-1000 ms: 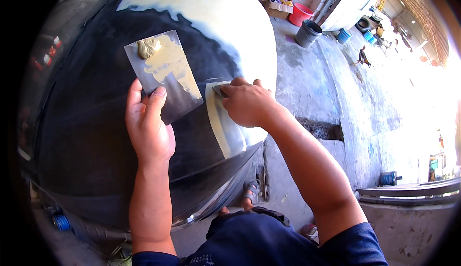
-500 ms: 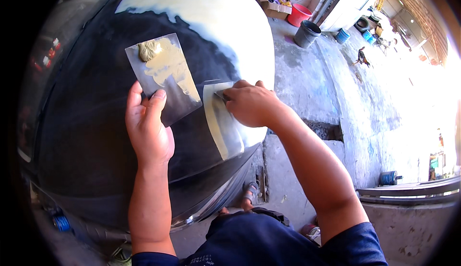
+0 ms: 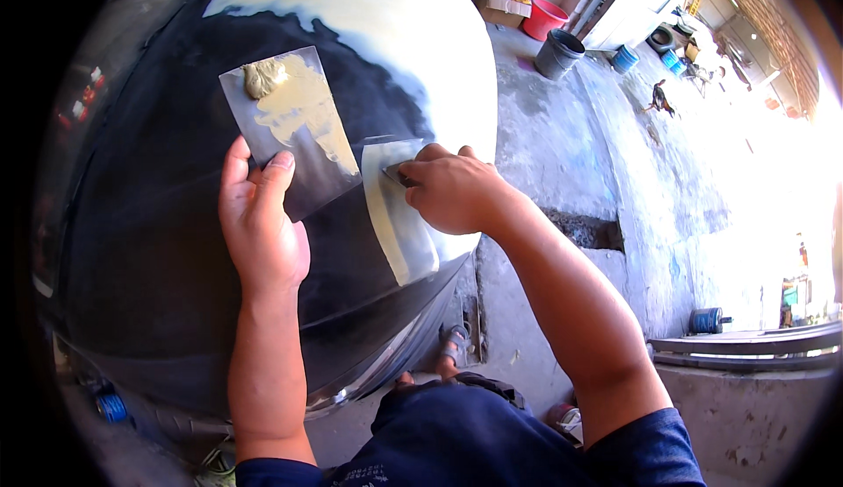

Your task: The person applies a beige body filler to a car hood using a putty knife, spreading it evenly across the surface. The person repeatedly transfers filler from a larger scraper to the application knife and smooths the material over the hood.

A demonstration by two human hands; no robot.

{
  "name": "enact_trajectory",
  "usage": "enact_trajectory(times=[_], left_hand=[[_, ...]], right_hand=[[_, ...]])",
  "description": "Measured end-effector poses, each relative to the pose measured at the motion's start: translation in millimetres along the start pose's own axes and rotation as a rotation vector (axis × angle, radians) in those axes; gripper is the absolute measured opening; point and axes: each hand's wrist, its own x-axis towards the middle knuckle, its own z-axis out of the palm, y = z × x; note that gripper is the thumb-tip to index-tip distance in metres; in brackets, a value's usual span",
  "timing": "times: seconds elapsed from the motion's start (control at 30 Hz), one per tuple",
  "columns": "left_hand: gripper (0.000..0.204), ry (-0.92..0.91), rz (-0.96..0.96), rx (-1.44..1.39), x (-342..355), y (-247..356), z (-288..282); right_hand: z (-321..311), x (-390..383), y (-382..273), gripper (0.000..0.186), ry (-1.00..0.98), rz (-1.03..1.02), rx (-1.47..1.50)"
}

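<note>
My left hand point(image 3: 262, 223) holds a grey metal mixing plate point(image 3: 285, 131) by its lower edge; a lump and smear of yellowish body filler point(image 3: 294, 101) lie on it. My right hand point(image 3: 452, 190) grips a wide metal spreader point(image 3: 397, 215) and presses its blade flat against a black car body panel point(image 3: 158, 259). The blade lies at the border between the black paint and a large pale filled patch point(image 3: 395, 30) at the panel's top and right.
Beyond the panel lies a concrete floor point(image 3: 562, 153) with a cardboard box point(image 3: 496, 8), a red tub point(image 3: 544, 17), a dark bucket point(image 3: 559, 52) and blue cans. A rooster point(image 3: 660, 98) stands farther off. A metal step point(image 3: 746, 346) is at right; my sandalled foot point(image 3: 455, 346) is below.
My right hand and the spreader have shifted slightly left and up along the panel. The left hand with the plate has barely moved.
</note>
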Motion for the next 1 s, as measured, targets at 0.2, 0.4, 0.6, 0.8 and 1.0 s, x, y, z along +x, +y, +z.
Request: enact_trajectory(times=[0.2, 0.4, 0.6, 0.8, 1.0], left_hand=[[0.037, -0.026, -0.001, -0.017, 0.3, 1.9, 0.1], [0.038, -0.024, -0.005, -0.02, -0.1, 0.6, -2.4], [0.037, -0.054, -0.017, -0.024, -0.8, 2.5, 1.1], [0.035, -0.046, -0.02, -0.035, -0.7, 0.5, -0.3], [0.034, -0.078, -0.028, -0.038, -0.8, 0.9, -1.2]], right_hand=[[-2.0, -18.5, -3.1, 0.047, -0.061, 0.031, 0.01], [6.8, -35.1, -1.3, 0.046, -0.07, 0.035, 0.027], [16.6, -58.4, -0.5, 0.047, -0.075, 0.06, 0.054], [35.7, -83.1, 5.1, 0.047, -0.011, 0.039, 0.123], [55.6, -106.0, 7.3, 0.044, 0.071, 0.04, 0.17]])
